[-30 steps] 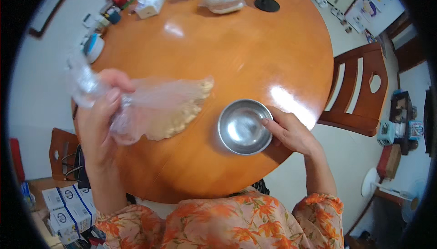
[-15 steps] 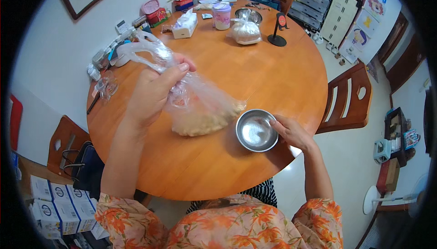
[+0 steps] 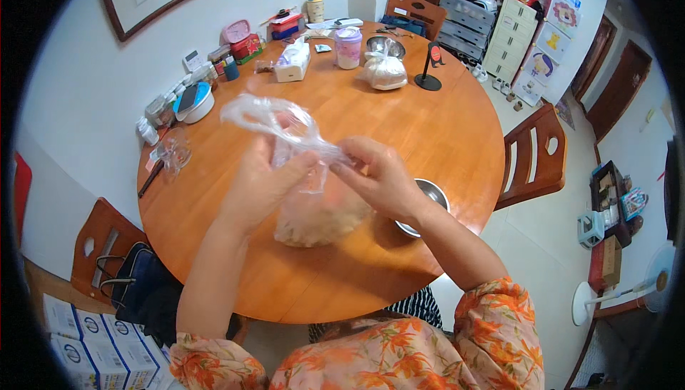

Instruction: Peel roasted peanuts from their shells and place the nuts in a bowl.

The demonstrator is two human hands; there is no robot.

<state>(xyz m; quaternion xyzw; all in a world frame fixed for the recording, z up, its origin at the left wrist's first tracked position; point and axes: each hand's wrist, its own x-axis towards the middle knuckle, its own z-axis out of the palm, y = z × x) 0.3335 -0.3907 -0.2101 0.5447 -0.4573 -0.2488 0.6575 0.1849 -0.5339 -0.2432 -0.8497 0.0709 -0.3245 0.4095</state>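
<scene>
A clear plastic bag [image 3: 314, 211] with pale brown pieces inside hangs just above the round wooden table [image 3: 428, 119]. My left hand [image 3: 260, 179] grips the bag's bunched top. My right hand [image 3: 382, 176] pinches the same neck from the right side. A small steel bowl [image 3: 428, 201] sits on the table, partly hidden behind my right wrist.
Along the table's far edge stand a tied white bag [image 3: 385, 70], a pink-lidded jar [image 3: 348, 46], a tissue box [image 3: 292, 62], a black stand [image 3: 428, 69] and several small containers. Wooden chairs [image 3: 535, 158] flank the table. A dark bag [image 3: 139, 290] and boxes [image 3: 93, 347] lie lower left.
My right hand left the steel bowl and came up to the bag's neck. The bag was lifted off the table and now hangs between both hands.
</scene>
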